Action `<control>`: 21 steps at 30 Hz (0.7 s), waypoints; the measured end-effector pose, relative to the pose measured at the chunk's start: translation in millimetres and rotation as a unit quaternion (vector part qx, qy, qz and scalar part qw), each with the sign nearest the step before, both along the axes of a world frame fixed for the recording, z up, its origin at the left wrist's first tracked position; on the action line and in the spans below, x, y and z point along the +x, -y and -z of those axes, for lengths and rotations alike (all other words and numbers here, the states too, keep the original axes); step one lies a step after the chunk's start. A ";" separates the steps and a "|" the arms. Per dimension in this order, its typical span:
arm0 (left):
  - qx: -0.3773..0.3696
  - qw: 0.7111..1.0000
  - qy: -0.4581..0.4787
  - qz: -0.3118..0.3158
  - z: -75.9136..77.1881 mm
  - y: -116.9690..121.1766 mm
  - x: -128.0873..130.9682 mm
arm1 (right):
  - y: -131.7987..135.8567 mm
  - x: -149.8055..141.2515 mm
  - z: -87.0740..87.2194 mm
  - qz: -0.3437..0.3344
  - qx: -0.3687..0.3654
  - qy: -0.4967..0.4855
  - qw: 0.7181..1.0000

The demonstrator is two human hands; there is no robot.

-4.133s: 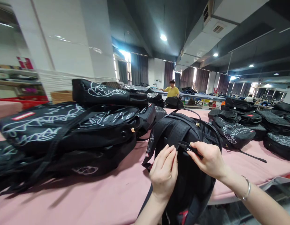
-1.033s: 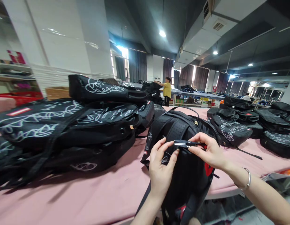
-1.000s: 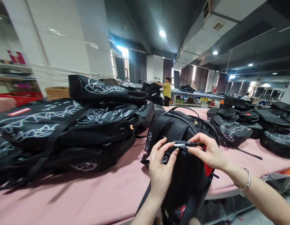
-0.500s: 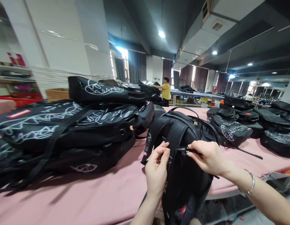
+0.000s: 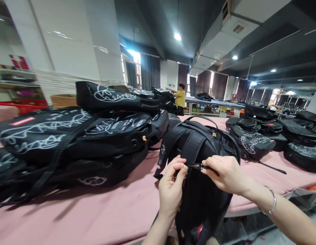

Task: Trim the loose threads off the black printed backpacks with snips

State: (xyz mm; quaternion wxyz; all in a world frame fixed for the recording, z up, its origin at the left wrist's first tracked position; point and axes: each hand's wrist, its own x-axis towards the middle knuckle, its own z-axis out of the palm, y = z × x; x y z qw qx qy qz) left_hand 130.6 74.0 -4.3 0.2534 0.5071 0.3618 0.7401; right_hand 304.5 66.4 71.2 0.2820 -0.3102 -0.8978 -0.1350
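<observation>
A black backpack stands at the pink table's edge in front of me, its shoulder straps facing me. My right hand is closed around a pair of thread snips, whose metal tips point left across a strap. Close to those tips, my left hand pinches thumb against forefinger over the strap's edge. Whatever lies in that pinch is too small to make out. Several loose thread ends show below the left fingertips.
Black backpacks with white scribble prints are piled on the left of the pink table. More backpacks lie on the right. Further back, a person in a yellow top stands by another heap of bags.
The snips in my right hand have moved slightly left, so their tips are nearer my left fingertips. My left hand has shifted a little to the right, still pinching.
</observation>
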 end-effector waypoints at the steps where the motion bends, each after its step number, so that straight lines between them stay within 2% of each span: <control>1: 0.000 1.000 0.010 0.005 0.7 0.4 -0.1 | -0.4 0.4 0.3 -0.008 -0.005 -0.006 1.000; 6: -0.025 0.995 0.090 0.040 -0.9 5.3 -2.6 | -6.2 4.1 0.0 -0.019 -0.009 -0.019 1.000; 9: -0.038 0.986 0.145 0.075 -6.3 13.7 -6.2 | -12.0 7.4 -0.8 -0.030 -0.010 -0.061 0.998; 14: -0.031 0.974 0.153 0.163 -14.9 37.9 -7.7 | -12.0 6.6 1.8 -0.037 -0.007 -0.128 0.991; 18: -0.013 0.986 0.103 0.130 -11.1 52.1 -8.6 | -7.3 2.0 6.5 -0.053 0.023 -0.139 0.989; 21: 0.023 0.998 -0.010 0.059 -0.6 47.2 -12.1 | -7.1 0.0 9.9 -0.061 0.051 -0.157 0.985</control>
